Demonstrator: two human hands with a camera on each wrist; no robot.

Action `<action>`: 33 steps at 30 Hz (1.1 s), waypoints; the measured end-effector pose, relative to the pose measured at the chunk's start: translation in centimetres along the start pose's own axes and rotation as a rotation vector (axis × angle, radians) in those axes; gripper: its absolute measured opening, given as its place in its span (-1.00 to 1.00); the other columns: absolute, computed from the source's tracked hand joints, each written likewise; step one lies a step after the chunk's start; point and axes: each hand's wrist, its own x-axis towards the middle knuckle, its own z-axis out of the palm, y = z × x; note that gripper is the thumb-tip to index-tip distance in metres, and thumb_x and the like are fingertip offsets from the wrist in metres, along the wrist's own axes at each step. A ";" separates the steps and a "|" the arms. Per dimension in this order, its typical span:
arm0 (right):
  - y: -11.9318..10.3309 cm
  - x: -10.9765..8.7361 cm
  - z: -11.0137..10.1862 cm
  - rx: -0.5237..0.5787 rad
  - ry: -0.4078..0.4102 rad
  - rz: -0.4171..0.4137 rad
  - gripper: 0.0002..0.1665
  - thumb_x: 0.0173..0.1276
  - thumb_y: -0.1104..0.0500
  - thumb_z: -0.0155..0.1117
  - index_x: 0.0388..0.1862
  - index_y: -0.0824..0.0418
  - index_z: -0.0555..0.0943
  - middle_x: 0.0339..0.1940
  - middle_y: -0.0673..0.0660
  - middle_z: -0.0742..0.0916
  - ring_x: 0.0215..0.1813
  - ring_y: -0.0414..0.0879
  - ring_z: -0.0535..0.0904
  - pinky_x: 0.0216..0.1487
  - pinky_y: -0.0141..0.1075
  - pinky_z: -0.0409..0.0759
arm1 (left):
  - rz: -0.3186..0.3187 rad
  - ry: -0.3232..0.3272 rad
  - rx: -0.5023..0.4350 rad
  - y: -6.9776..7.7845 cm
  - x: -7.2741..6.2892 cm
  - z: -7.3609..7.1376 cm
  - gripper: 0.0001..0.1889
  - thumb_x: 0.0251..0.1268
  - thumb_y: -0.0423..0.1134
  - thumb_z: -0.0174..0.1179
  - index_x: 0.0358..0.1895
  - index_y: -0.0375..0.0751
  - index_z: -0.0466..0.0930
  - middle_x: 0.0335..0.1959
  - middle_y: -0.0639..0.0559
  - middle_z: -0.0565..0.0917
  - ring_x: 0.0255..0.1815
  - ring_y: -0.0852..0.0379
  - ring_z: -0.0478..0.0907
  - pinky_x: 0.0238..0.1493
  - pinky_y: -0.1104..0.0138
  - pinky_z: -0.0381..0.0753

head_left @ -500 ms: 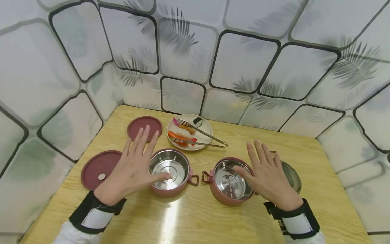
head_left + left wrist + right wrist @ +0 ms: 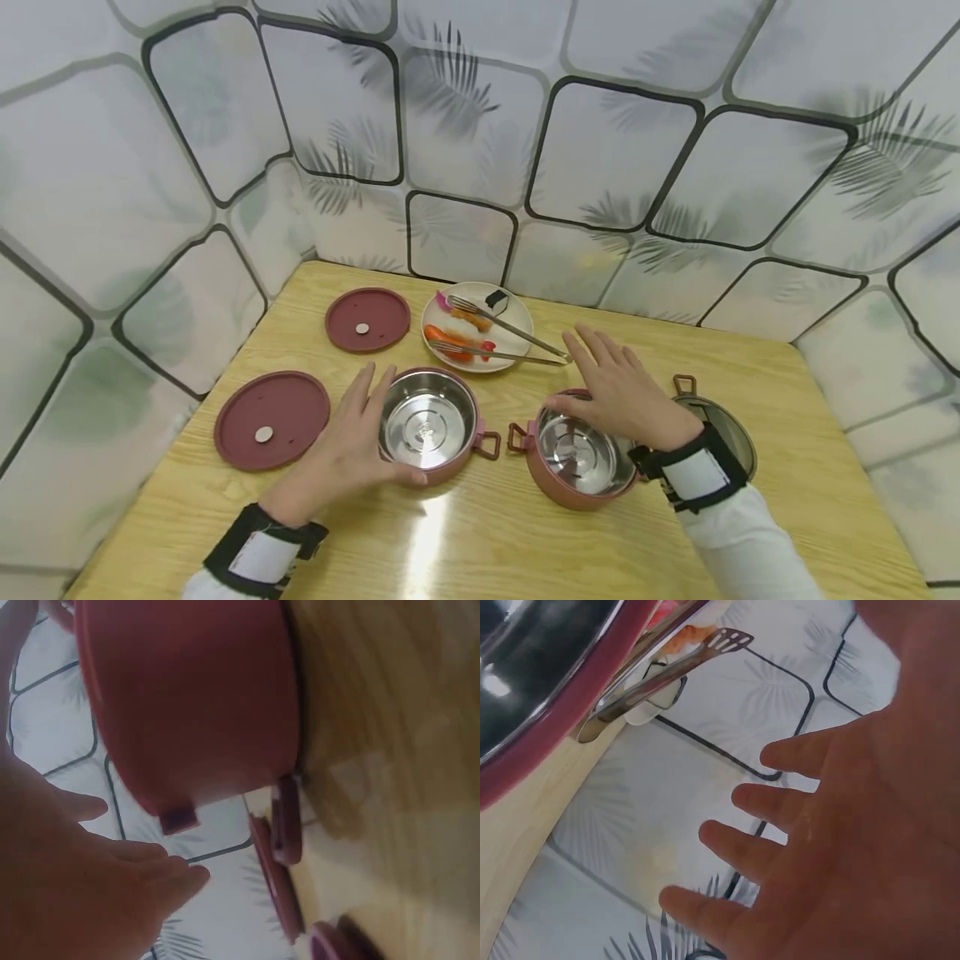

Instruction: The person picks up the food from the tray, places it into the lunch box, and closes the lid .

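Probably light, stiff and slick inside, two round pink steel-lined pots [image 2: 426, 429], well in from the wooden table's [image 2: 480, 554] near edge, are best gripped by their brown loop handles [image 2: 498, 446], the left hand [image 2: 347, 450] and right hand [image 2: 618, 390] apart, holding nothing.

Right grip [image 2: 855, 832] near pot [image 2: 561, 724], tongs [image 2: 660, 680]

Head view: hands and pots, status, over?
Left hand open, empty, near uncovered left pot. Right hand open, empty, near uncovered right pot. Tongs on plate beyond; nothing seen blocking.
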 end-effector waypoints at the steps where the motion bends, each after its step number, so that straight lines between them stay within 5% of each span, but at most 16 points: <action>1: 0.1 0.6 -0.1 0.001 -0.006 -0.029 0.13 0.37 -0.37 0.14 0.63 0.24 -0.03 0.62 0.36 0.09 0.59 0.34 0.04 0.50 0.31 0.05 | -0.006 -0.007 -0.023 0.0 0.0 0.3 0.51 -0.42 0.46 0.49 0.63 -0.04 -0.24 0.60 -0.41 -0.21 0.56 -0.45 -0.09 0.40 -0.32 0.17; 6: 0.4 3.9 -0.4 0.003 -0.076 -0.123 0.00 0.43 -0.17 0.21 0.55 0.43 0.09 0.50 0.48 0.28 0.50 0.36 0.24 0.46 0.18 0.27 | -0.024 0.001 -0.081 -0.2 0.1 0.9 0.51 -0.46 0.36 0.58 0.62 -0.12 -0.19 0.58 -0.41 -0.04 0.54 -0.40 0.04 0.41 -0.25 0.23; 13: -0.1 9.2 -0.6 -0.017 -0.333 -0.083 -0.02 0.44 -0.11 0.23 0.53 0.47 0.08 0.47 0.50 0.31 0.47 0.31 0.30 0.46 0.08 0.32 | -0.017 0.025 -0.071 -0.4 0.1 1.0 0.52 -0.49 0.41 0.55 0.60 -0.20 -0.12 0.53 -0.36 0.14 0.52 -0.30 0.16 0.43 -0.15 0.30; 19: 0.1 12.5 0.8 -0.076 -0.458 -0.029 -0.06 0.39 -0.03 0.29 0.50 0.45 0.14 0.39 0.48 0.44 0.42 0.28 0.39 0.44 0.02 0.36 | -0.025 0.018 -0.074 -0.4 0.0 1.1 0.52 -0.47 0.42 0.54 0.60 -0.23 -0.14 0.53 -0.39 0.12 0.52 -0.31 0.14 0.43 -0.14 0.30; 28: 0.6 13.6 2.3 -0.039 -0.473 0.005 -0.23 0.32 0.16 0.37 0.36 0.34 0.21 0.06 0.34 0.66 0.06 0.11 0.61 0.11 -0.07 0.56 | 0.009 0.044 -0.036 -0.4 0.0 1.3 0.51 -0.48 0.46 0.51 0.59 -0.24 -0.09 0.52 -0.32 0.18 0.51 -0.26 0.19 0.44 -0.09 0.32; 33: 1.2 13.4 1.9 0.030 -0.419 -0.090 -0.40 0.39 0.19 0.26 0.29 0.43 0.31 0.05 0.36 0.64 0.02 0.11 0.60 0.07 -0.04 0.55 | 0.010 0.046 -0.022 -0.6 0.1 1.2 0.51 -0.49 0.44 0.53 0.59 -0.25 -0.07 0.52 -0.31 0.19 0.51 -0.25 0.20 0.44 -0.09 0.32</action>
